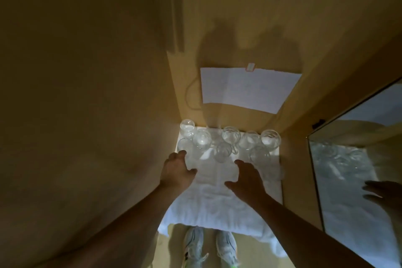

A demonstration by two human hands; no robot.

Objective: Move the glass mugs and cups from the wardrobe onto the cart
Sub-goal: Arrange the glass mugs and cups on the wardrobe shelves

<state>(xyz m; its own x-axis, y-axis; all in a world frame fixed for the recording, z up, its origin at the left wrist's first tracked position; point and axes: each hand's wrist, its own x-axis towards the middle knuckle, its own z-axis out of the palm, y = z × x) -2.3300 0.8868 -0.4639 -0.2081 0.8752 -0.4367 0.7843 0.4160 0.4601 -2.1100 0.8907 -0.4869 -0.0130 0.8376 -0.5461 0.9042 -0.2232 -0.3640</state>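
Head view looks down into the wardrobe, where the glass mugs and cups stand clustered at the back of a shelf covered by a white towel. They are clear and colourless, with round rims that catch pale light, and they stand close together in roughly two rows; one mug in the front row shows a small handle at its right side. In the dim light I cannot tell which of them touch.

My left hand reaches in with its fingers relaxed and spread, holding nothing, the fingertips right by the leftmost front glass. My right hand hovers over the towel, fingers straight and apart, also holding nothing, near the front mug.

Behind the glasses a white sheet of paper hangs on the back wall. A mirror stands at the right, and my white sneakers show below the towel's edge.
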